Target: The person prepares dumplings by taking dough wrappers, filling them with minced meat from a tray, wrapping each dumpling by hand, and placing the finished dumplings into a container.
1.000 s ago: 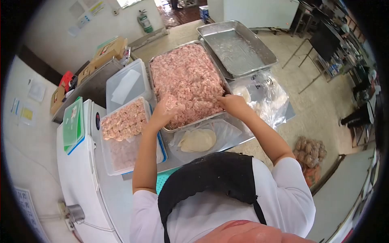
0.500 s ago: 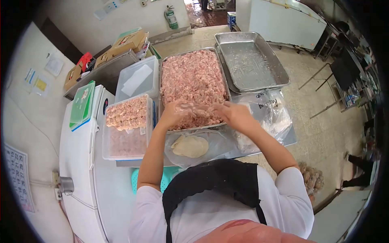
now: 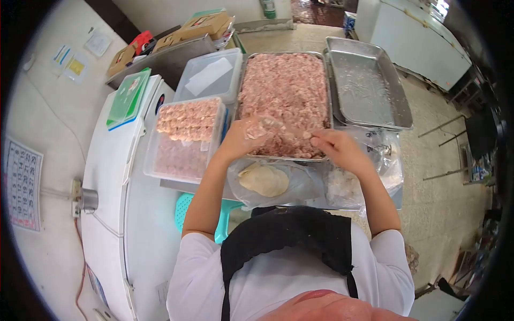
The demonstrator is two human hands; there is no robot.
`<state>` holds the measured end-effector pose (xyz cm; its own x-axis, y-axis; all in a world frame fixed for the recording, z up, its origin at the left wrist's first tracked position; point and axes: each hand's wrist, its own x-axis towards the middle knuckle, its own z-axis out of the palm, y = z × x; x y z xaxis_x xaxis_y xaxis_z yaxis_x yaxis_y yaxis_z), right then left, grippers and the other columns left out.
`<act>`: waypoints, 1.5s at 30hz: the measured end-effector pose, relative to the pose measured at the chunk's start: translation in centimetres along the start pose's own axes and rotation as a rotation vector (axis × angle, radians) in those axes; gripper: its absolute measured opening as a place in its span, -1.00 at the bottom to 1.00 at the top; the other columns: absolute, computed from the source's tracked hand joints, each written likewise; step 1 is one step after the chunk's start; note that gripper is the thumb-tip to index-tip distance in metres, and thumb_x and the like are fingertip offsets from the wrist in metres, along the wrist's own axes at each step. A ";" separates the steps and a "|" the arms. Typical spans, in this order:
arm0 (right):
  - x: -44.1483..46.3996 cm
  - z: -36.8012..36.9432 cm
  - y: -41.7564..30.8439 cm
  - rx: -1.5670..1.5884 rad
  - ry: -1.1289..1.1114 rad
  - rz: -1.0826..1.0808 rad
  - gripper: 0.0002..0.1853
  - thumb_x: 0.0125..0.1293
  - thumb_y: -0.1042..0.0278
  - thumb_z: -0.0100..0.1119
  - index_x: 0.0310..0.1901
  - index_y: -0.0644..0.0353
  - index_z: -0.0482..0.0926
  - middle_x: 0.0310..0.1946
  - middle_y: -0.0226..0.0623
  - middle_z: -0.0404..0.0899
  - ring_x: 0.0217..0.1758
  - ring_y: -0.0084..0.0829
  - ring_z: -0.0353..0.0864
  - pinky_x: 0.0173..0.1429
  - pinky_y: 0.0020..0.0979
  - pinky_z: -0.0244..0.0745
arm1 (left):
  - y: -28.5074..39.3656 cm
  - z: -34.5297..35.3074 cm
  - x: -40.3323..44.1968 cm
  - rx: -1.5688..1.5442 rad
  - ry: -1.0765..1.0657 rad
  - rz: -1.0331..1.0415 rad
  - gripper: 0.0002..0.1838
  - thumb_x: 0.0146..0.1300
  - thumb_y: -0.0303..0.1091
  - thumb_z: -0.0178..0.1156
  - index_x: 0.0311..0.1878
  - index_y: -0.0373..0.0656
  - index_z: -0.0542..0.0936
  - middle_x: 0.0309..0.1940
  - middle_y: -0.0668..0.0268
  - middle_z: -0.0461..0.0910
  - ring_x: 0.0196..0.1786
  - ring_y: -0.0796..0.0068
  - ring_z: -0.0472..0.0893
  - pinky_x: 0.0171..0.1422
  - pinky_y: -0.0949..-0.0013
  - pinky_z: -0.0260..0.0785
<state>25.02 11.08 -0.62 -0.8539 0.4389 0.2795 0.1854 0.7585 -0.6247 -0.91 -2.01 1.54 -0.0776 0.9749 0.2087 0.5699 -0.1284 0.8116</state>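
Reads as partway through. Can see rows of shaped meat portions (image 3: 187,119) already set in clear plastic container (image 3: 163,170). Plenty left, by the look: see ground meat (image 3: 284,75) nearly filling metal tray (image 3: 289,158), dug lower at near edge; also a pale flat stack (image 3: 263,181), probably dough sheets, on plastic film (image 3: 305,187) just in front. See left hand (image 3: 246,136) turned up, loosely cupped, with pale stuff across fingers; can't tell whether gripping. See right hand (image 3: 340,150) with fingers curled inward; can't tell whether pinching anything. Place ground meat between, beneath and beyond both hands; container left of left hand.
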 end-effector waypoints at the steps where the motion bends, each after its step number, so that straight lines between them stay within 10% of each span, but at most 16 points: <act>1: 0.6 0.8 -1.3 0.032 -0.019 -0.086 -0.63 0.37 0.09 0.10 0.01 0.20 0.61 -0.13 -0.01 0.65 -0.10 -0.02 0.63 -0.03 -0.19 0.53 | -0.2 -0.6 -0.1 -0.027 -0.065 -0.018 -0.62 0.04 -0.40 0.33 -0.02 -0.20 0.60 -0.09 0.26 0.65 0.00 0.36 0.58 0.19 0.34 0.35; 2: 1.0 1.6 -3.0 0.097 -0.102 0.037 -0.62 0.36 0.10 0.11 0.00 0.24 0.61 -0.08 0.01 0.62 -0.08 -0.03 0.64 0.01 -0.21 0.53 | -0.7 -1.2 -0.2 -0.070 -0.138 -0.029 -0.57 0.00 -0.30 0.40 -0.02 -0.19 0.62 -0.03 0.07 0.63 0.10 0.13 0.59 0.22 0.21 0.37; 14: 5.4 5.2 -7.3 -0.198 -0.007 0.045 -0.71 0.33 0.15 0.16 -0.02 0.10 0.60 -0.27 -0.10 0.65 -0.20 -0.01 0.64 -0.15 -0.11 0.52 | -3.8 -7.6 -4.4 0.253 0.027 -0.152 -0.49 -0.02 -0.17 0.44 -0.05 -0.26 0.55 -0.17 0.08 0.61 -0.06 0.15 0.58 0.11 0.22 0.38; 18: 4.6 6.1 -5.9 0.024 0.091 0.118 -0.71 0.32 0.27 0.19 -0.02 0.27 0.61 -0.11 0.01 0.64 -0.06 -0.03 0.64 -0.01 -0.23 0.51 | -9.0 -12.9 -9.4 0.053 0.223 -0.125 -0.44 0.01 -0.14 0.44 0.06 -0.17 0.53 -0.06 0.22 0.59 -0.01 0.47 0.54 0.04 0.35 0.39; 28: -3.7 8.3 -2.4 0.546 0.349 0.782 -0.59 0.42 0.23 0.16 0.13 0.38 0.53 -0.51 -0.63 0.40 -0.52 -0.79 0.26 -0.46 -0.67 0.13 | -19.9 -22.3 -16.5 0.481 0.531 -0.530 -0.39 0.04 -0.33 0.29 0.22 -0.11 0.39 -0.22 0.08 0.60 -0.18 0.11 0.62 -0.01 0.19 0.46; 45: -3.5 8.3 -3.4 0.503 0.296 0.788 -0.57 0.42 0.19 0.15 0.15 0.37 0.53 -0.46 -0.58 0.44 -0.42 -0.70 0.34 -0.33 -0.61 0.26 | -21.5 -21.1 -13.6 0.493 0.575 -0.499 -0.19 0.18 -0.32 0.18 0.48 -0.02 0.06 0.00 -0.17 0.57 0.04 -0.18 0.57 0.15 0.00 0.39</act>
<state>23.30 2.93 -5.54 -0.4054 0.8867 -0.2224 0.3625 -0.0674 -0.9295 -29.32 -16.30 -7.24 -0.7307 0.6380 0.2430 0.6356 0.5059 0.5831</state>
